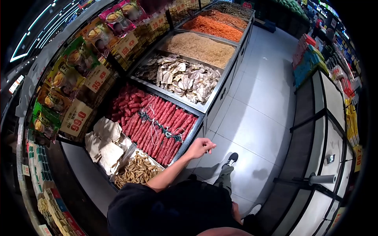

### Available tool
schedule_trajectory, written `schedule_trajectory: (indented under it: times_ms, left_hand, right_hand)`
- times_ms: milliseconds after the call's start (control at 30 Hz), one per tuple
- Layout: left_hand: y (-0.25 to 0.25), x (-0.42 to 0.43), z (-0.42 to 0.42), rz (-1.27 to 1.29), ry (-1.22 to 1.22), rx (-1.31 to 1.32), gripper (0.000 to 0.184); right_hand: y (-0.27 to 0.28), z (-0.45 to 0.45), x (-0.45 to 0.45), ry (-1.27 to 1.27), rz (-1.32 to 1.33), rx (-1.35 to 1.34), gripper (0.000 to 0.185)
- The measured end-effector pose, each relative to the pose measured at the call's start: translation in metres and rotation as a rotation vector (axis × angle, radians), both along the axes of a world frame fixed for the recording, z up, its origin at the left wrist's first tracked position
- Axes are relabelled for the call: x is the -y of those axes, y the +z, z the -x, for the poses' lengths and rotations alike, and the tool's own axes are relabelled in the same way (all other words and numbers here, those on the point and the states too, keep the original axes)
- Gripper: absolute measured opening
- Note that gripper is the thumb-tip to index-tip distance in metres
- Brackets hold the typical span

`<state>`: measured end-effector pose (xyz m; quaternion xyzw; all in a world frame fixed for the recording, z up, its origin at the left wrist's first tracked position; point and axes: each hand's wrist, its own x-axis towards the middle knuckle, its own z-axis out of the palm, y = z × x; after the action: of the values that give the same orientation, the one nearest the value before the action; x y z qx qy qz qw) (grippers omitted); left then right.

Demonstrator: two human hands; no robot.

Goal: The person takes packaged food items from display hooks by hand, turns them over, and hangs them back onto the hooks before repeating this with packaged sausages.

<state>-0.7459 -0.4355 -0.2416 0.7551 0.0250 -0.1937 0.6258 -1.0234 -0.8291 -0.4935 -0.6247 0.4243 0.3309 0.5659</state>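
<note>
My left hand (201,148) hangs over the aisle just past the front edge of the sausage bin, fingers curled loosely together and nothing visible in them. Closest to it are dark red dried sausages (161,122), piled in rows and tied with pale and green string. Below my forearm lie small brown dried fish (138,170), beside large flat cream-coloured pieces (108,141). Behind the sausages, a bin holds flat silvery dried fish (183,78). A sliver of my right hand (236,212) shows low beside my body; its fingers are hidden.
Further bins hold small beige dried goods (199,47) and orange ones (212,28). Bagged goods and price signs (76,117) hang on a rack at left. A grey tiled aisle (256,110) runs ahead, bordered at right by a shelving unit (315,118) with a protruding grey roll (323,179).
</note>
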Motion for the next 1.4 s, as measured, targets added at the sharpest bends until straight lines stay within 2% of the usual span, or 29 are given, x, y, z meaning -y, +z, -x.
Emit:
schedule_trajectory:
  times_ms: [33,67,133,200,267,333,400,467,533,567,600,667,733,800,867,1000,1033,1100,1200,1300,1400]
  left_hand:
    - [-0.008,0.014,-0.02,0.017,0.046,0.021,0.034]
    - [-0.015,0.025,-0.04,0.009,0.054,0.021,0.034]
    - [-0.023,0.051,-0.073,0.005,-0.059,-0.099,0.036]
    - [-0.031,0.072,-0.091,0.038,-0.125,-0.1,0.037]
    - [-0.033,0.092,-0.11,0.028,-0.43,-0.351,0.034]
    - [-0.041,0.097,-0.12,-0.023,-0.671,-0.441,0.033]
    - [-0.033,0.093,-0.127,-0.205,-0.764,-0.41,0.033]
    - [-0.028,0.086,-0.131,-0.222,-0.592,-0.357,0.041]
    - [-0.02,0.079,-0.14,-0.103,-0.459,-0.578,0.04]
    - [-0.014,0.08,-0.145,-0.128,-0.388,-0.656,0.04]
    - [-0.009,0.079,-0.152,-0.077,-0.346,-0.695,0.043]
    - [-0.027,0.077,-0.157,0.055,-0.29,-0.618,0.041]
    - [-0.037,0.081,-0.175,-0.009,-0.203,-0.476,0.04]
    - [-0.041,0.087,-0.208,0.045,-0.114,-0.453,0.039]
    - [-0.049,0.096,-0.245,0.071,0.154,-0.291,0.038]
    - [-0.041,0.087,-0.33,0.035,0.258,-0.335,0.04]
    - [-0.021,0.09,-0.35,-0.112,0.307,-0.366,0.042]
    - [-0.015,0.09,-0.373,-0.087,0.376,-0.358,0.042]
    - [-0.007,0.089,-0.393,-0.153,0.455,-0.384,0.042]
    - [-0.016,0.094,-0.413,-0.196,0.526,-0.408,0.042]
    - [-0.01,0.099,-0.444,-0.169,0.661,-0.458,0.043]
  right_hand:
    - [-0.005,-0.017,0.006,0.009,-0.001,0.007,0.021]
    - [-0.012,-0.036,0.017,0.042,-0.011,0.027,0.021]
    - [-0.018,-0.077,0.045,0.126,-0.025,0.077,0.021]
    - [-0.017,-0.127,0.081,0.228,-0.01,0.138,0.021]
    - [-0.011,-0.196,0.115,0.326,0.028,0.2,0.021]
    - [0.043,-0.29,0.128,0.4,0.081,0.202,0.022]
    - [0.111,-0.376,0.127,0.614,0.036,0.33,0.019]
    - [0.188,-0.443,0.108,0.699,-0.257,0.311,0.022]
    - [0.25,-0.487,0.085,0.863,-0.444,0.246,0.024]
    - [0.246,-0.5,0.087,1.021,-0.521,0.352,0.029]
    - [0.243,-0.516,0.087,1.038,-0.522,0.35,0.029]
    - [0.253,-0.55,0.08,1.252,-0.182,0.471,0.034]
    - [0.255,-0.595,0.087,1.319,-0.171,0.539,0.037]
    - [0.261,-0.642,0.087,1.343,-0.262,0.392,0.037]
    - [0.264,-0.684,0.079,1.32,-0.274,0.391,0.036]
    - [0.267,-0.763,0.052,1.33,-0.128,0.501,0.034]
    - [0.262,-0.777,0.049,1.332,-0.054,0.53,0.033]
    - [0.274,-0.808,0.034,1.316,0.067,0.587,0.036]
    - [0.279,-0.845,0.01,1.278,0.161,0.701,0.026]
    - [0.281,-0.888,-0.012,1.233,0.179,0.724,0.017]
    - [0.262,-0.944,-0.024,1.28,0.113,0.772,0.018]
